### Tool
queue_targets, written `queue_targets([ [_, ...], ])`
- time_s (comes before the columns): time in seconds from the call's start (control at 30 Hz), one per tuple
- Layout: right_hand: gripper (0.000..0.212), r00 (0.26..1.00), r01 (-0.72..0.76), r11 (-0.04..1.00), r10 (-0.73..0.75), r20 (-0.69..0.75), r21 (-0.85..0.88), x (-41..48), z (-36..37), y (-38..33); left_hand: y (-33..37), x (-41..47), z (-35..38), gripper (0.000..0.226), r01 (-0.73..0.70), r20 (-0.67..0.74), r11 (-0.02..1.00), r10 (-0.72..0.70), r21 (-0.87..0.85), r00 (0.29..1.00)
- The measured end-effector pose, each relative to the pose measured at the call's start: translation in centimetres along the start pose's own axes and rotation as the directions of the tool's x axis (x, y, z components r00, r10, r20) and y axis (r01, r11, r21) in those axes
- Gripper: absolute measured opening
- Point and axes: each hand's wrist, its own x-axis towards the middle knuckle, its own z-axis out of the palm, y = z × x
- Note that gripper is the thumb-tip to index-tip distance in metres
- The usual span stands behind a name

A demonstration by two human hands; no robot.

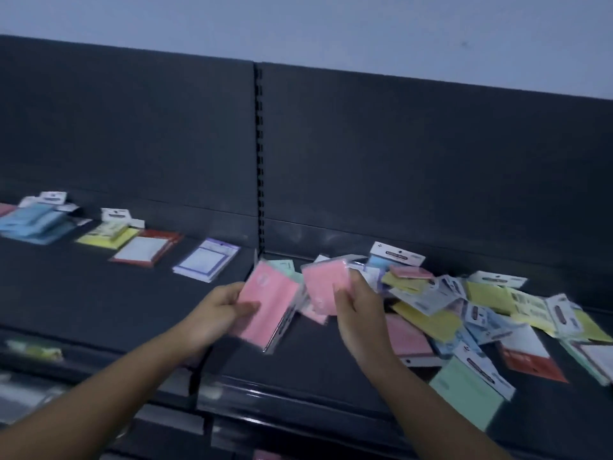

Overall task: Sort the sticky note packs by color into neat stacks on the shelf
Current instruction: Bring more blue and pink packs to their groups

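My left hand (217, 313) grips a stack of pink sticky note packs (270, 300) above the dark shelf (132, 293). Just to its right, my right hand (356, 310) holds another pink pack (323, 278). A jumbled heap of mixed packs (464, 313) in yellow, pink, blue, mint and red lies on the shelf to the right. Sorted along the back left are a blue stack (36, 224), a yellow stack (107, 235), a red-edged pack (146, 249) and a purple-edged pack (205, 263).
The shelf's dark back panel (398, 161) rises behind everything, split by a slotted upright (259, 161). A pink edge (5, 209) shows at the far left. Lower shelves with blurred goods (36, 350) sit below the front edge.
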Motion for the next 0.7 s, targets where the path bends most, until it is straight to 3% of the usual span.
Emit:
queue_targets([
  [0.07, 0.010, 0.995, -0.084, 0.974, 0.070, 0.072, 0.209, 0.3, 2.6, -1.8, -1.0, -1.2, -3.1, 0.020, 0.046, -0.112, 0.967, -0.076, -0.252, 0.991],
  [0.17, 0.036, 0.985, -0.102, 0.932, 0.046, 0.166, 0.347, 0.1, 7.4, -4.6, -2.4, -3.6, -8.3, 0.020, 0.057, -0.203, 0.900, -0.158, -0.431, 0.966],
  [0.37, 0.046, 0.956, -0.069, 0.881, -0.076, 0.284, 0.468, -1.1, 18.2, -12.7, -5.0, -8.4, -19.4, 0.021, 0.039, -0.376, 0.873, -0.250, -0.487, 0.892],
  [0.6, 0.032, 0.907, 0.188, 0.883, -0.324, 0.269, 0.429, -2.8, 29.7, -23.2, -6.3, -13.7, -32.6, 0.021, -0.028, -0.487, 0.877, -0.238, -0.479, 0.840],
  [0.7, 0.024, 0.892, 0.230, 0.891, -0.354, 0.282, 0.393, -3.5, 33.8, -25.1, -8.0, -14.8, -37.0, 0.049, -0.086, -0.562, 0.852, -0.261, -0.517, 0.785],
])
